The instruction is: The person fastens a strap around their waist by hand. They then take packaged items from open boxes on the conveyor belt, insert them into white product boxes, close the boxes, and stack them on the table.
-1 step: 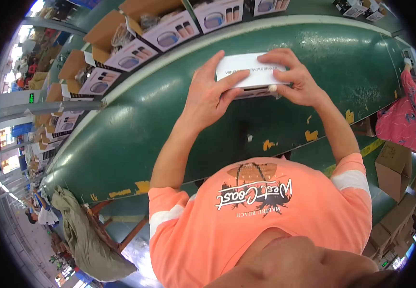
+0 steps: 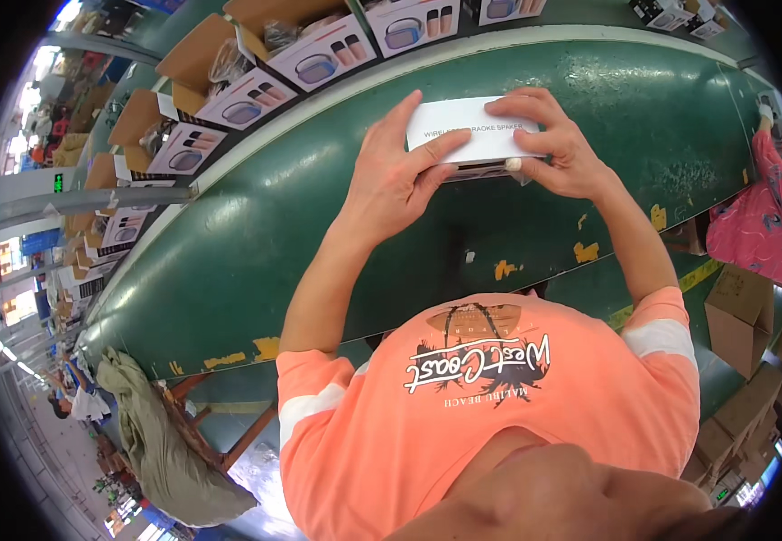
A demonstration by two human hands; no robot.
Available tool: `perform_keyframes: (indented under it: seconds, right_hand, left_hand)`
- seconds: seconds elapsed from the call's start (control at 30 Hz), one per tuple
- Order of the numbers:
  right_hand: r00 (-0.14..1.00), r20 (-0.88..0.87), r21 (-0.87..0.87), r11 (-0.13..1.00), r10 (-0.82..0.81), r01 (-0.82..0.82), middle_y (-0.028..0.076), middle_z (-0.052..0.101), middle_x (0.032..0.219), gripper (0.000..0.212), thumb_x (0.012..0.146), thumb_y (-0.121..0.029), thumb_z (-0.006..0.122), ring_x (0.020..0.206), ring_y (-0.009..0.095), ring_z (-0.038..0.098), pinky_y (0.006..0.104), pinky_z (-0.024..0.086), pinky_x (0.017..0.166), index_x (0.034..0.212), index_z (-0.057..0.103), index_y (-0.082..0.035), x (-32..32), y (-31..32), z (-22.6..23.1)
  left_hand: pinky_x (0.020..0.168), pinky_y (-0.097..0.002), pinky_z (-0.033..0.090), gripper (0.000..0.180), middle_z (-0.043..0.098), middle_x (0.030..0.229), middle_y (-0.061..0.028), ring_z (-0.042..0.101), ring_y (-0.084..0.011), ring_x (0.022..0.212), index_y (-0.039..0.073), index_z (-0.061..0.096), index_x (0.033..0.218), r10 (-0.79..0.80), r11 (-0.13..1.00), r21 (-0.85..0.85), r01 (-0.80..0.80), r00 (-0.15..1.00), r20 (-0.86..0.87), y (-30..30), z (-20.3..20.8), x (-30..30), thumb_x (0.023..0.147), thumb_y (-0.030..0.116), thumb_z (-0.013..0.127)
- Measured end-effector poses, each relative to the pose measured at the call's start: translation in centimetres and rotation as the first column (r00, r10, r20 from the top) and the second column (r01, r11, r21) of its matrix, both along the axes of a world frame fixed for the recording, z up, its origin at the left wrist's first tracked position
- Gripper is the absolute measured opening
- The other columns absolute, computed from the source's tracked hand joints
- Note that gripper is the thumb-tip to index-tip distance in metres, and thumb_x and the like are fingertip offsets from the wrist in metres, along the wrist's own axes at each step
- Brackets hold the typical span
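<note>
A small white cardboard box (image 2: 488,146) with a line of printing on its top is gripped between my two hands above the green work table (image 2: 319,270). My left hand (image 2: 398,171) holds the box's left end, the index finger reaching over the top and the thumb at the near edge. On the right end, my right hand (image 2: 558,149) has its fingers bent over the top. One right fingertip has a pale covering and sits at the near side, where a dark strip and a bit of clear plastic show. What the box contains is hidden.
Open printed cartons (image 2: 323,59) with plastic-wrapped contents line the far and left sides, beyond the table's pale rim. More small boxes (image 2: 662,13) stand at the far right. Brown cartons (image 2: 738,307) lie on the right, below a pink cloth (image 2: 761,225). An olive cloth (image 2: 161,451) hangs lower left.
</note>
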State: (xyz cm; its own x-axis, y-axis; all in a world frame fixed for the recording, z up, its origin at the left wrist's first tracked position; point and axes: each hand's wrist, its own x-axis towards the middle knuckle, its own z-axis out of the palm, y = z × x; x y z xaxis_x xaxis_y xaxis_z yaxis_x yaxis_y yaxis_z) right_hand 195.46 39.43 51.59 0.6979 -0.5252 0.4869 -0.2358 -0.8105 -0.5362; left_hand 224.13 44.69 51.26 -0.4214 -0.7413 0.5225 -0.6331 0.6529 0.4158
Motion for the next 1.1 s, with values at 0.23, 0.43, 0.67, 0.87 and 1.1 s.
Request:
perform_keyframes:
  seconds: [0.23,0.43,0.67,0.87,1.1]
  right_hand:
    - [0.992,-0.113,-0.151,0.988,-0.053,0.035,0.014,0.054,0.144,0.032,0.077,-0.014,0.080,0.134,0.046,0.043,0.0553,0.043,0.106,0.086,0.052,-0.003,2.0,1.5,0.3]
    - [0.992,-0.122,-0.256,0.967,-0.034,0.002,0.014,0.052,0.145,0.040,0.069,-0.007,0.085,0.135,0.050,0.042,0.0556,0.047,0.104,0.082,0.047,-0.003,3.6,2.4,0.0]
    - [0.995,-0.099,-0.222,0.974,0.030,-0.051,0.014,0.052,0.143,0.043,0.067,-0.011,0.089,0.130,0.050,0.041,0.0555,0.046,0.101,0.086,0.051,-0.008,4.8,2.8,0.6]
    - [0.998,-0.053,-0.215,0.977,-0.021,0.009,0.015,0.052,0.141,0.043,0.065,-0.011,0.089,0.125,0.048,0.045,0.0549,0.047,0.097,0.086,0.051,-0.009,6.6,3.9,1.8]
    - [0.969,-0.079,-0.258,0.944,-0.234,0.207,0.017,0.054,0.140,0.038,0.068,-0.003,0.084,0.124,0.047,0.047,0.0554,0.046,0.096,0.083,0.050,-0.006,-1.4,6.3,1.9]
  left_hand:
    - [0.113,-0.0496,0.037,0.056,0.044,0.155,-0.0167,0.046,-0.0370,0.139,0.027,0.060,0.140,0.046,0.987,-0.158,-0.001,0.958,0.284,1.4,1.3,2.4,0.086,0.030,0.073]
    - [0.114,-0.0506,0.035,0.065,0.047,0.153,-0.0128,0.048,-0.0322,0.138,0.027,0.056,0.144,0.017,0.975,-0.208,0.073,0.915,0.403,2.0,0.8,4.1,0.083,0.033,0.077]
    - [0.116,-0.0513,0.033,0.073,0.044,0.155,-0.0164,0.046,-0.0336,0.141,0.021,0.050,0.147,-0.070,0.996,-0.017,0.082,0.923,0.378,3.6,2.2,5.5,0.081,0.027,0.080]
    - [0.114,-0.0499,0.036,0.064,0.044,0.155,-0.0175,0.045,-0.0369,0.141,0.016,0.053,0.145,-0.075,0.994,-0.052,0.092,0.962,0.262,3.8,2.2,6.6,0.085,0.021,0.075]
    - [0.079,-0.0440,0.058,0.036,0.055,0.141,-0.0210,0.071,-0.0333,0.098,0.003,0.060,0.127,-0.048,0.986,-0.151,0.068,0.990,0.134,-4.1,5.4,1.3,0.092,0.009,0.061]
